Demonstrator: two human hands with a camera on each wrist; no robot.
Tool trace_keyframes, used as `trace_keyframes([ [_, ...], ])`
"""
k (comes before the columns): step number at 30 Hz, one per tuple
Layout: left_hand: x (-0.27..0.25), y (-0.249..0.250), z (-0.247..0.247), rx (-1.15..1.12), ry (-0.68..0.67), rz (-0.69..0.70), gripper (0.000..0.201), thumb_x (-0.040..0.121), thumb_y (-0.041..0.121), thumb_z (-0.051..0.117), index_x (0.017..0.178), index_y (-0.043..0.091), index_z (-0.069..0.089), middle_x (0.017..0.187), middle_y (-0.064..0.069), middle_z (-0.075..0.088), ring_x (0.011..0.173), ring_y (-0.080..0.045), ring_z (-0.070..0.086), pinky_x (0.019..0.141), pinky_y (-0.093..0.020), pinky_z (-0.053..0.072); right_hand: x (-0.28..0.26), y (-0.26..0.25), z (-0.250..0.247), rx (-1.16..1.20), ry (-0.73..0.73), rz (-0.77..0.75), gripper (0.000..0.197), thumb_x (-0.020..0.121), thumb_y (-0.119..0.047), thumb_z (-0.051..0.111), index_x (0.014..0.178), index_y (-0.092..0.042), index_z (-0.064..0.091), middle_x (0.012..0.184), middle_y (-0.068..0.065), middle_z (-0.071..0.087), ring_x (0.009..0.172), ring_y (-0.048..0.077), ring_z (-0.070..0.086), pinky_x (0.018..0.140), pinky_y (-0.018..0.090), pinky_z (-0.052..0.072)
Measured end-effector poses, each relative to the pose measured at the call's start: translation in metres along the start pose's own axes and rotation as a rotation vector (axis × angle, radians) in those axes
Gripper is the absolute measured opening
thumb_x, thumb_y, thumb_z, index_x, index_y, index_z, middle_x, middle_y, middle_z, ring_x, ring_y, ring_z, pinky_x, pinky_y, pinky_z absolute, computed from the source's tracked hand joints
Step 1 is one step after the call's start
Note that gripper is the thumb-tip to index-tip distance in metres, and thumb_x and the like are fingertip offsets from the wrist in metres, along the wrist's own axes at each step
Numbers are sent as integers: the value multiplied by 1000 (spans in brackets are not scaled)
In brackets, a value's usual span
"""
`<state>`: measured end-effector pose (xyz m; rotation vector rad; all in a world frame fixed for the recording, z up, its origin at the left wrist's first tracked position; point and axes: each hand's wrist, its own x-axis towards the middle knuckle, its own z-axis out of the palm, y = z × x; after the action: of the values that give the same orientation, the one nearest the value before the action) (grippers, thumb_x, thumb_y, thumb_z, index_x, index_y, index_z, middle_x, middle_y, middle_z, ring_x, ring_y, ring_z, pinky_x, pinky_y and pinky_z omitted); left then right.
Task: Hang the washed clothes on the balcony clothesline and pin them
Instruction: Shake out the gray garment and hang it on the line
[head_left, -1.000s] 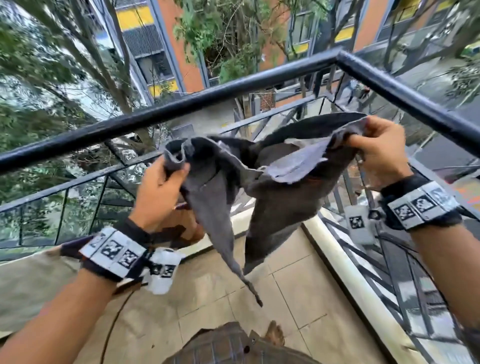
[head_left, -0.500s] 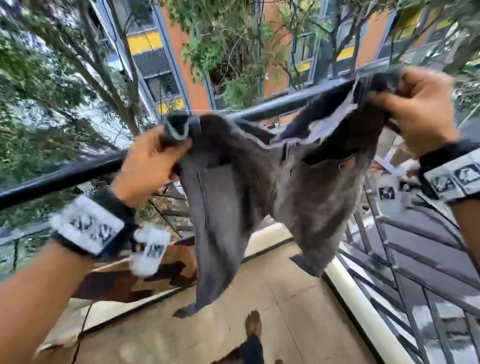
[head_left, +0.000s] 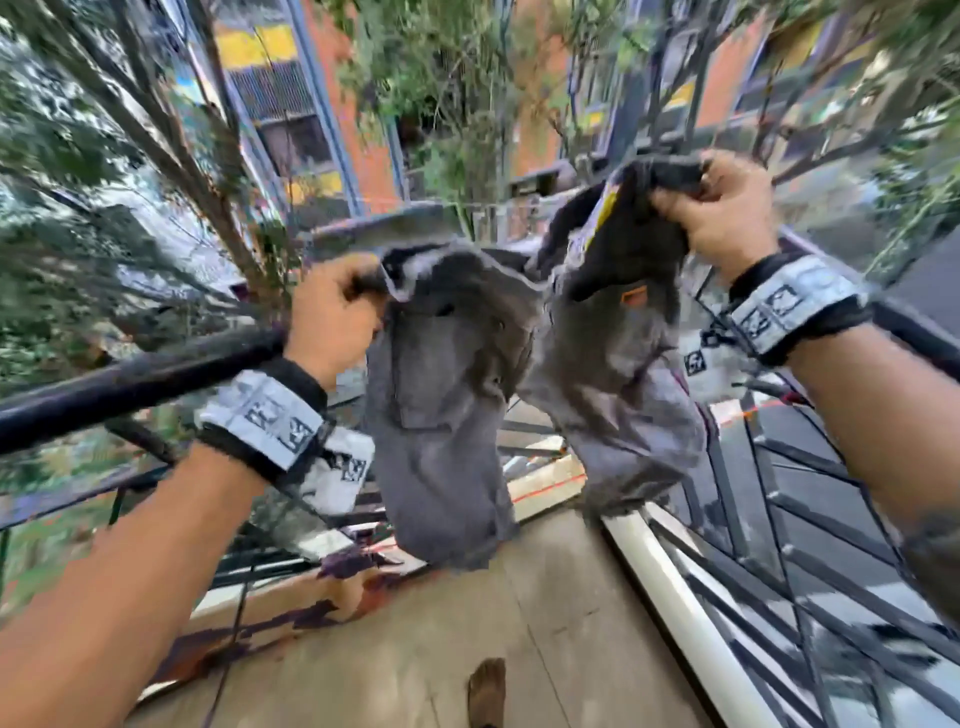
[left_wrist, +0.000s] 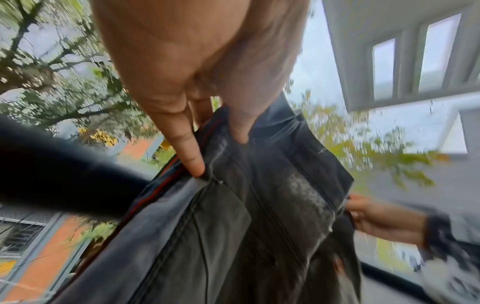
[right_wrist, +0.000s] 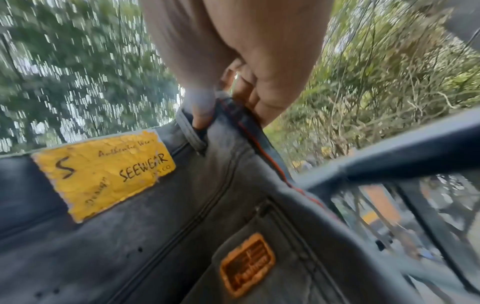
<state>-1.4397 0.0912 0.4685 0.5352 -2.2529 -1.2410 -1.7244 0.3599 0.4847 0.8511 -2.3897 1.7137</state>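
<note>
A pair of dark grey denim shorts (head_left: 452, 415) hangs between my two hands in front of the black balcony railing (head_left: 130, 379). My left hand (head_left: 332, 317) grips one end of the waistband, and in the left wrist view its fingers (left_wrist: 192, 158) pinch the shorts (left_wrist: 233, 226) at the hem. My right hand (head_left: 717, 208) holds the other end of the waistband higher up. In the right wrist view the shorts (right_wrist: 130, 236) show a yellow label (right_wrist: 103, 174) and an orange patch (right_wrist: 246, 265). A thin clothesline (head_left: 415, 200) runs behind the shorts.
The railing's corner and its right run (head_left: 914, 332) stand close behind my right wrist. Below lies the tiled balcony floor (head_left: 467, 623) with a white kerb (head_left: 675, 597). Trees and an orange building fill the background. A foot (head_left: 485, 691) shows at the bottom.
Both hands have lifted the shorts and spread the waistband wider, up to rail height. The legs now hang straight down and the view has tilted upward.
</note>
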Motion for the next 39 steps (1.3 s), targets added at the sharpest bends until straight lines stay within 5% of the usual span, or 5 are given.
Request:
trace_keyframes([
  [5, -52, -53, 53, 272, -117, 228, 38, 66, -2, 51, 89, 8, 80, 93, -6, 63, 98, -21, 58, 103, -24, 38, -58, 88, 28, -150, -172, 175, 28, 77, -5, 76, 88, -27, 63, 82, -5, 69, 73, -2, 59, 75, 23, 50],
  [14, -89, -138, 103, 558, -493, -370, 21, 89, 12, 63, 109, 9, 68, 113, -18, 70, 110, -36, 63, 92, -40, 49, -111, 162, 48, -587, -480, 410, 30, 78, -31, 76, 103, -16, 67, 103, 12, 72, 99, 29, 67, 90, 43, 53],
  [23, -115, -161, 97, 606, -873, -428, 31, 93, 30, 67, 123, 24, 68, 114, -1, 72, 106, -20, 66, 89, -25, 47, -158, 171, 50, -896, -930, 472, 38, 86, -43, 65, 122, -33, 65, 125, 6, 66, 115, 27, 61, 97, 33, 46],
  [28, -146, -161, 82, 662, -1004, -352, 32, 101, 29, 47, 74, 22, 61, 93, -4, 66, 91, -23, 59, 73, -30, 39, -164, 166, 52, -941, -948, 430, 29, 86, -47, 61, 109, -33, 71, 123, 7, 67, 111, 28, 62, 95, 34, 49],
  [39, -185, -174, 56, 553, -708, -203, 37, 93, 45, 52, 112, 19, 71, 113, 1, 70, 106, -21, 62, 96, -36, 47, -235, 114, 70, -562, -425, -95, 7, 87, -26, 66, 87, -20, 70, 83, -2, 70, 81, 19, 61, 72, 31, 44],
])
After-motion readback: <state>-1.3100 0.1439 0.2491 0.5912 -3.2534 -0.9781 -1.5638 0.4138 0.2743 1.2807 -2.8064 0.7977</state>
